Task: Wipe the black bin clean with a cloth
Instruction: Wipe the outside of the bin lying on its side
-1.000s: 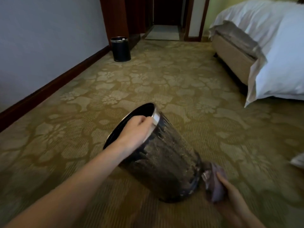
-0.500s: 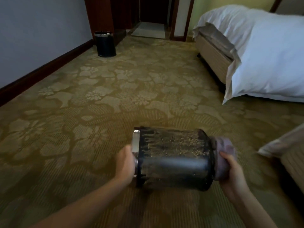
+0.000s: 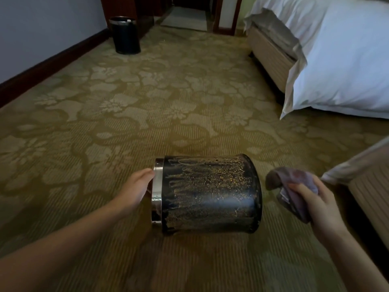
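A black bin (image 3: 210, 194) with a shiny metal rim is held on its side low over the carpet, its mouth to the left. Its wall is streaked with yellowish grime. My left hand (image 3: 136, 189) grips the metal rim at the mouth. My right hand (image 3: 311, 205) holds a crumpled purple-grey cloth (image 3: 292, 186) just right of the bin's base, a small gap apart from it. The bin's inside is hidden.
A second black bin (image 3: 125, 35) stands upright by the left wall near a doorway. A bed with white bedding (image 3: 336, 66) fills the upper right. Another bed's corner (image 3: 366, 178) is at the right edge. Patterned carpet (image 3: 147, 112) covers the floor.
The bin has turned from tilted to lying sideways. My right hand has pulled the cloth off the bin's base and away to the right. The left hand stays on the rim.
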### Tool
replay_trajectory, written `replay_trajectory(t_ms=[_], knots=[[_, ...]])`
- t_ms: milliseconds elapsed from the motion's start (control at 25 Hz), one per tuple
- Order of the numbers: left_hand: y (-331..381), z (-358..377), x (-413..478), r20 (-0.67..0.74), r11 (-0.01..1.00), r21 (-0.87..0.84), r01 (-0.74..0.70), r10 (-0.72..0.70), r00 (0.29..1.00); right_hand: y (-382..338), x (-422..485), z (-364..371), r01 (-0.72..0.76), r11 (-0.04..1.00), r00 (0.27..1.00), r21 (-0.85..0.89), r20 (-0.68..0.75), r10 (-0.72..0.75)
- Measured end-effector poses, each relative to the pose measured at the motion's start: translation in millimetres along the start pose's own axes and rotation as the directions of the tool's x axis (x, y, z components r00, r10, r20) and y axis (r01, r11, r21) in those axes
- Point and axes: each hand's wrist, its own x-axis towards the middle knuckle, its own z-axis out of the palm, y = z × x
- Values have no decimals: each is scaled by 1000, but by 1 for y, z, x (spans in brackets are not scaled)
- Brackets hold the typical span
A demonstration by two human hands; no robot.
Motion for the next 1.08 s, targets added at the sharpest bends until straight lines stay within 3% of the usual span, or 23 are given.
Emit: replay_trajectory(t_ms=[400, 640, 800, 960, 1080], knots=[[0, -4, -1, 74, 999, 36, -6, 3, 997, -27, -9, 2, 100, 991, 995, -86, 8, -100], [-4, -6, 1, 91, 998, 60, -12, 7, 996, -50, -4, 4, 211, 918, 969, -336, 197, -151], [-3, -8, -2, 121, 999, 36, -2, -3, 993, -26, -16, 62, 181, 837, 983, -517, 111, -144], [0, -1, -7, 62, 999, 23, 35, -36, 997, -19, -10, 59, 167, 884, 984, -437, 126, -124], [-1, 0, -8, 87, 998, 66, 2, -8, 996, -24, -12, 64, 216, 761, 976, -612, 121, -181]])
